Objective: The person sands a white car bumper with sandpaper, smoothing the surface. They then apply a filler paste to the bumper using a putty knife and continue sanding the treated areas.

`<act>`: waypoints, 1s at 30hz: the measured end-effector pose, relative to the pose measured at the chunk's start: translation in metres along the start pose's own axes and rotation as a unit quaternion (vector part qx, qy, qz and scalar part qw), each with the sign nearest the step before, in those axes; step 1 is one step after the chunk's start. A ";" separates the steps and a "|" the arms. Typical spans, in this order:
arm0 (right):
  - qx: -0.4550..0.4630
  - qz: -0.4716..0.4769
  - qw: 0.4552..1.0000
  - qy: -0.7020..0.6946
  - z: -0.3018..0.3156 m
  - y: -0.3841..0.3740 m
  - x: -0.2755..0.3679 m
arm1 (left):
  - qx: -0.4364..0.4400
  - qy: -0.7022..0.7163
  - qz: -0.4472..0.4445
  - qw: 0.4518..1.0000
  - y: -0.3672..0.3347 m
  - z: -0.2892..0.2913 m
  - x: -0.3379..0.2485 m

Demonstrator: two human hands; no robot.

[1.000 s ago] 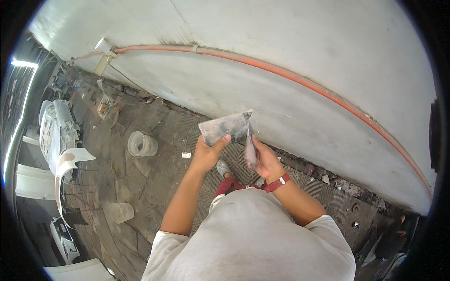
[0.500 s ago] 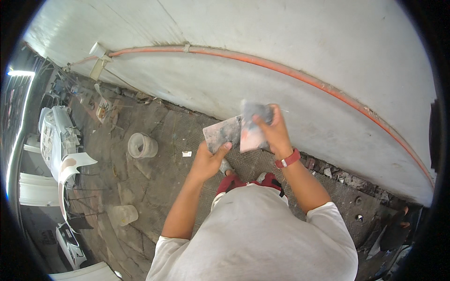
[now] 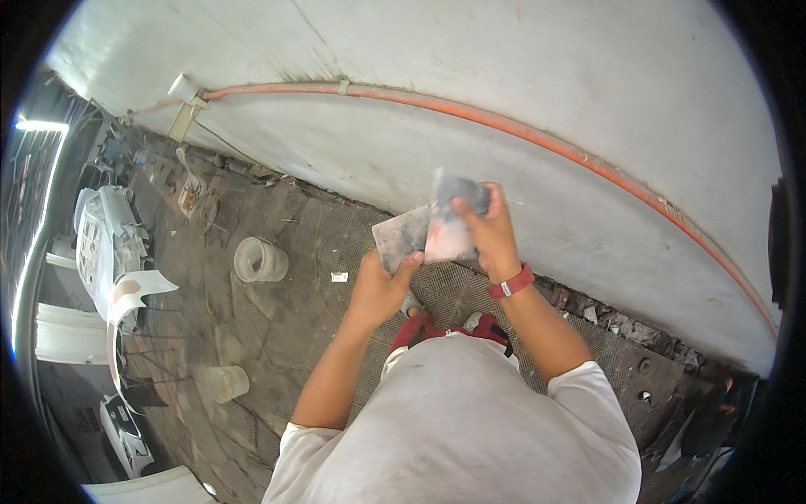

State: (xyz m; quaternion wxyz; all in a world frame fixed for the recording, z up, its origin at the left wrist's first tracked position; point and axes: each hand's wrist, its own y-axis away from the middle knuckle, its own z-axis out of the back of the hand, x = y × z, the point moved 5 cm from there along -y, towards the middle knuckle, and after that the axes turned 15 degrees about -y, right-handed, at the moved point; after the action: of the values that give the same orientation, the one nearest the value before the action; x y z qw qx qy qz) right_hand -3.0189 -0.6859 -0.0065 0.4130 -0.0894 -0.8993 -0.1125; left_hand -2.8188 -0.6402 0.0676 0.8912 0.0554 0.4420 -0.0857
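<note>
My left hand [image 3: 380,284] is closed round the near edge of a flat rectangular plate [image 3: 396,238], pinkish with grey smears, its thumb lying on the top face. In my right hand [image 3: 495,228] is a second flat rectangular piece [image 3: 450,241], pale pink at the near end with a dark grey patch farther up. The thumb presses on that grey patch, and the fingers go behind it. The second piece overlaps the right edge of the plate. Both are held in front of my body above the floor. What they are made of I cannot tell.
A white wall with an orange pipe [image 3: 504,123] rises ahead. One pale bucket [image 3: 274,262] stands on the worn floor at left, another [image 3: 232,383] nearer. Farther left are a stripped white car body [image 3: 101,239] and a curved white panel [image 3: 144,286]. Rubble [image 3: 625,326] lines the wall's foot.
My right hand has shifted slightly up and left, bringing its piece farther over the left plate. My left hand has moved a little up and right. Both still hold their pieces.
</note>
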 end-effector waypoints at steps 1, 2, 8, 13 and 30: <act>0.011 0.006 1.000 0.020 -0.002 0.001 0.001 | -0.002 0.006 0.015 1.000 0.001 -0.004 -0.006; 0.021 0.012 0.999 0.037 -0.006 0.005 -0.001 | -0.004 0.009 0.031 0.999 0.002 -0.006 -0.009; 0.103 -0.005 0.991 0.082 -0.025 0.017 0.007 | 0.038 -0.010 -0.005 0.999 0.000 -0.012 -0.002; 0.172 0.045 0.963 0.203 -0.044 0.027 0.033 | 0.139 0.042 0.068 0.987 0.008 -0.014 0.010; 0.230 -0.153 0.961 -0.001 -0.045 0.068 -0.008 | 0.061 0.319 0.081 0.942 0.009 -0.008 0.058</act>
State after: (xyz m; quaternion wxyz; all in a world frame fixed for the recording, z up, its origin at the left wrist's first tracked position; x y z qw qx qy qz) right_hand -2.9639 -0.6337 0.0241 0.3996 0.1463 -0.9042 0.0359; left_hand -2.7893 -0.6356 0.0168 0.7023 0.1698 0.6911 -0.0183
